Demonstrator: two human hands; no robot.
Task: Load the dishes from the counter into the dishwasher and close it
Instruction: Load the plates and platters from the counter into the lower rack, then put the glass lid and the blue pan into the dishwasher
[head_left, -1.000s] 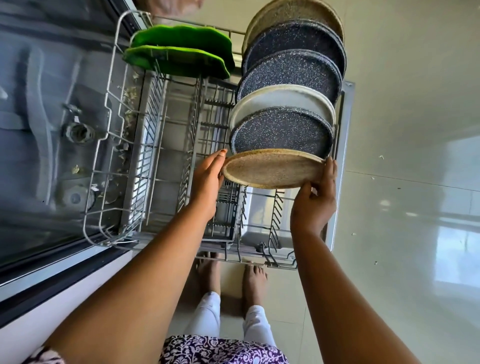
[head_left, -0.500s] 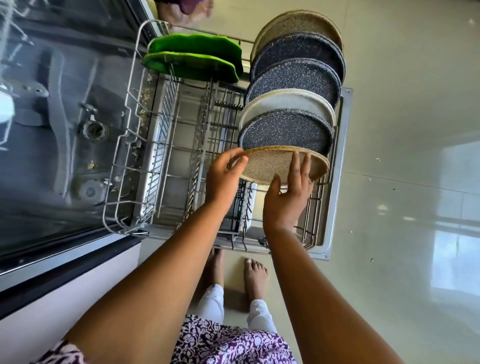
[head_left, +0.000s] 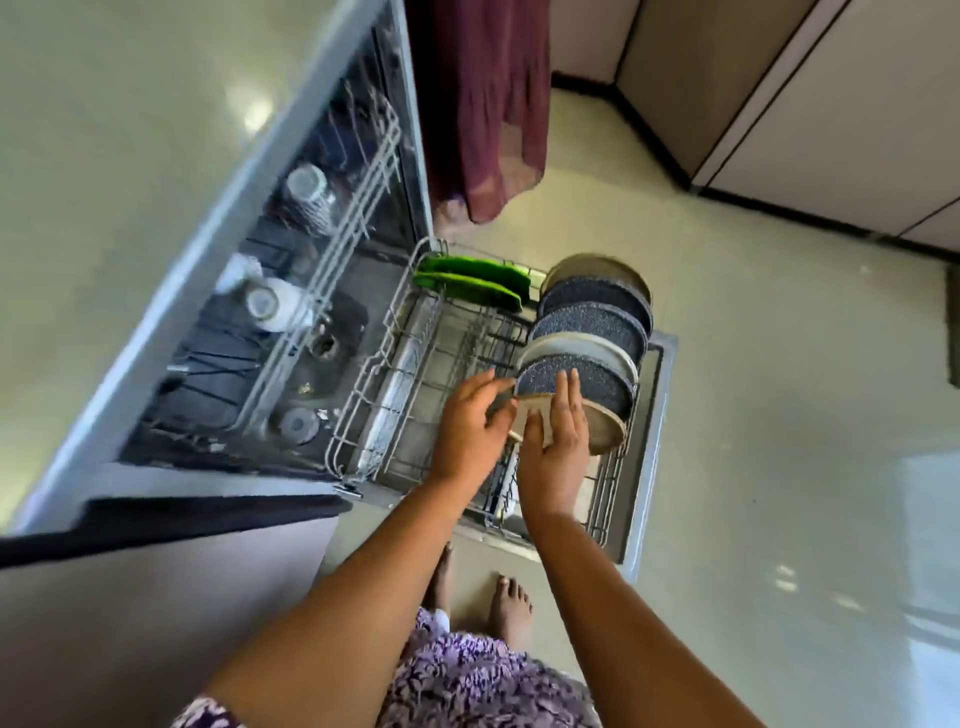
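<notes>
A beige speckled plate (head_left: 605, 434) stands on edge at the near end of a row of plates in the pulled-out lower rack (head_left: 363, 410) of the dishwasher. My left hand (head_left: 470, 426) curls round its left rim. My right hand (head_left: 553, 441) lies flat on its face with straight fingers. Behind it stand a dark speckled plate (head_left: 587, 382), a white plate (head_left: 571, 348) and more dark plates (head_left: 592, 319). Two green plates (head_left: 472, 283) stand at the rack's far end.
The open dishwasher door (head_left: 649, 467) lies flat under the rack. Cups (head_left: 280, 306) sit in the upper rack inside the machine. A person in a maroon garment (head_left: 483, 104) stands beyond the rack. The counter (head_left: 104, 156) is at left and cabinets (head_left: 831, 104) at far right.
The beige plate went from nearly flat to upright in the rack. My right hand moved from its right rim onto its face. The camera pulled back and up.
</notes>
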